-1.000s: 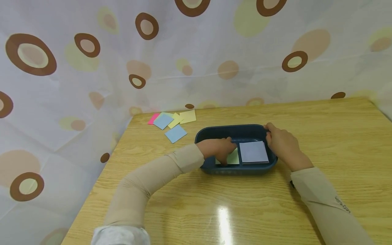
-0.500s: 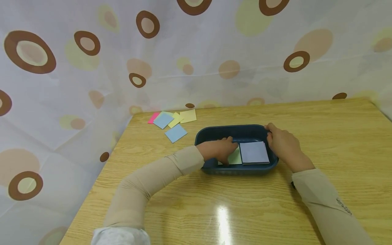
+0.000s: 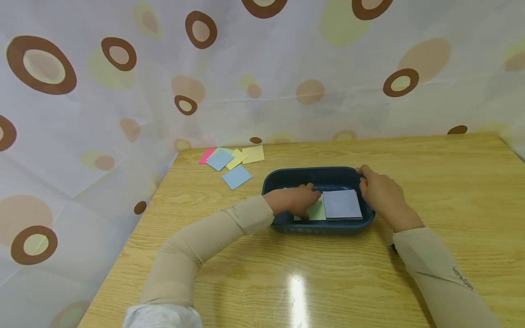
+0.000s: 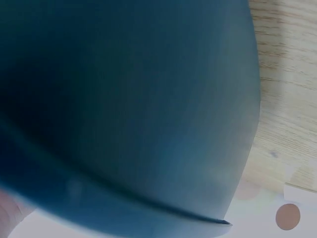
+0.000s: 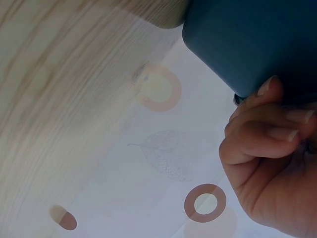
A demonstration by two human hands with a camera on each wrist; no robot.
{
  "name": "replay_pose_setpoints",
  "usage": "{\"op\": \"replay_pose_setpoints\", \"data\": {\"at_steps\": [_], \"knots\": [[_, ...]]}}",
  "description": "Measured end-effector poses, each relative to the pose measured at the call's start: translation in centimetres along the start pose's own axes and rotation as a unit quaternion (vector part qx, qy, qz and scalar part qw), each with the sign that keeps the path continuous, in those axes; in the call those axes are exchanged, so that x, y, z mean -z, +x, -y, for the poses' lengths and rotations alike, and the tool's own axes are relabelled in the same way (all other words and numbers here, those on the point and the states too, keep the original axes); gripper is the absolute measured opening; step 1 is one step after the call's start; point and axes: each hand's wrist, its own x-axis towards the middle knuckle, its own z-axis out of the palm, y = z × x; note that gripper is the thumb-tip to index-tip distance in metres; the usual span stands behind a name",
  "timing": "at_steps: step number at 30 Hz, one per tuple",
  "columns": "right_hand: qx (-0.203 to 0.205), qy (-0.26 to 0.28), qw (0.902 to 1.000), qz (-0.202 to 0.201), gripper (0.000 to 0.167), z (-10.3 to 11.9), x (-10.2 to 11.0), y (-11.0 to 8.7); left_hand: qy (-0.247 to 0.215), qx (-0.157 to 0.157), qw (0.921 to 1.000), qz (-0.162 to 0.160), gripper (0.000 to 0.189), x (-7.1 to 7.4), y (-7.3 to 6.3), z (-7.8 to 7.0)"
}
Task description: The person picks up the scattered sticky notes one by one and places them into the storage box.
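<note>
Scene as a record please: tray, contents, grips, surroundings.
container: dark blue rounded plastic-looking tray
contents: pale lilac square paper stack at right; light green square paper left of it
left grip: bare hand inside tray, over the green paper; pinch or press unclear
right grip: bare hand holding tray at its right end
loose items: pink, blue, yellow, light green paper squares, left of tray, farther back
surface: wood-grain table
backdrop: white brown-patterned sheet
</note>
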Motion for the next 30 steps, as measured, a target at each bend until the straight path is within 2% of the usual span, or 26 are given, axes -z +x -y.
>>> {"op": "replay_pose_setpoints", "data": {"at_steps": [6,15,22,30], "knots": [[0.003,0.001,1.0000,-0.002,0.035,-0.1,0.1,0.0,0.005,0.005,1.0000,-0.006,0.070,0.0,0.1,0.0],[0.007,-0.002,1.0000,-0.006,0.034,-0.1,0.2,0.1,0.016,-0.005,0.9998,-0.013,0.070,0.0,0.0,0.2],[0.004,0.001,1.0000,0.006,0.035,0.0,0.1,-0.1,-0.004,-0.005,0.9996,-0.028,0.046,-0.2,-0.3,0.5],[0.007,0.008,0.9999,0.002,0.036,-0.2,0.0,-0.1,-0.035,-0.019,0.9990,-0.020,0.042,0.2,-0.5,1.1]]}}
